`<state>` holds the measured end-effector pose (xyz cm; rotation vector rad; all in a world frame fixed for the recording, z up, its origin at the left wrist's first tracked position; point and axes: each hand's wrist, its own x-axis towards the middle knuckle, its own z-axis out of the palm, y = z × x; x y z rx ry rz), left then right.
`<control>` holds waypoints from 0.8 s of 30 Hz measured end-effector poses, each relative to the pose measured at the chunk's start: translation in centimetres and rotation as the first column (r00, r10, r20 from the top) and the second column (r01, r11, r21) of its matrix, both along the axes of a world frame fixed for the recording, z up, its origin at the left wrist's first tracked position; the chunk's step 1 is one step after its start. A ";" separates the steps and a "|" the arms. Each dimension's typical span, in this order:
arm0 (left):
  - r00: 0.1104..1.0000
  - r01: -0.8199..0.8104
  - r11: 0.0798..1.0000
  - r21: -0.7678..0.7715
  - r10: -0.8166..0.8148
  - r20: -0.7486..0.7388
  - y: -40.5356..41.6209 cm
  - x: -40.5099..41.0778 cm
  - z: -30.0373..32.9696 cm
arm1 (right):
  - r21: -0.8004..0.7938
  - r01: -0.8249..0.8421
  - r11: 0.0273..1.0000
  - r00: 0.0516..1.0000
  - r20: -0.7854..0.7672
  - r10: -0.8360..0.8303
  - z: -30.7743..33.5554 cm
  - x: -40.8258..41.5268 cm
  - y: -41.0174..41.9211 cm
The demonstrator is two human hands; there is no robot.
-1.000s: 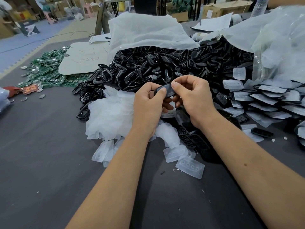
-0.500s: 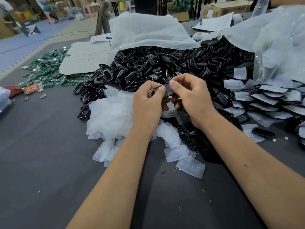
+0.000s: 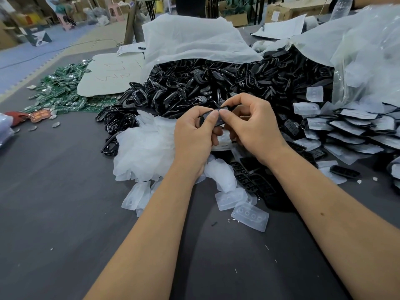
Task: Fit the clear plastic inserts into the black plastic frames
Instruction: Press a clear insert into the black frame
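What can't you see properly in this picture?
All in the head view:
- The black frame pinched by the left hand and right hand: fingers cover most of it, so I cannot tell if a clear insert sits inside.
- The scribble on the cardboard sheet: too faint to read.
- The green circuit boards: too small for detail.
- The stack of finished pieces: cut off by the right edge.
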<state>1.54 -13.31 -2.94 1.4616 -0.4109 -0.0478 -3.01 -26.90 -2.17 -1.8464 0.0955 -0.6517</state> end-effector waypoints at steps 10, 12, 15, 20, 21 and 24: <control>0.999 0.008 1.000 0.030 -0.009 0.032 -0.1 0.0 0.0 | 0.144 -0.056 0.988 0.997 -0.036 0.061 0.1 0.0 -0.8; 0.999 0.017 0.999 0.041 -0.018 0.038 -0.1 -0.1 0.0 | 0.150 -0.048 0.988 0.998 -0.034 0.054 0.1 0.0 -0.9; 0.999 0.018 0.999 0.049 -0.020 0.030 -0.1 -0.1 0.0 | 0.140 -0.036 0.989 0.999 -0.022 0.040 0.1 -0.2 -0.8; 0.998 -0.009 1.000 -0.017 0.008 -0.057 -0.1 -0.1 0.3 | -0.011 0.064 0.998 0.997 0.045 -0.063 0.4 -0.3 -0.4; 0.996 -0.011 0.999 -0.053 0.006 -0.091 0.0 -0.1 0.4 | -0.090 0.084 0.992 0.994 0.081 -0.077 0.5 -0.5 -0.4; 0.980 -0.015 0.988 -0.152 -0.016 -0.200 0.1 -0.2 0.8 | -0.345 0.106 0.933 0.982 0.181 -0.044 0.8 -1.0 -0.3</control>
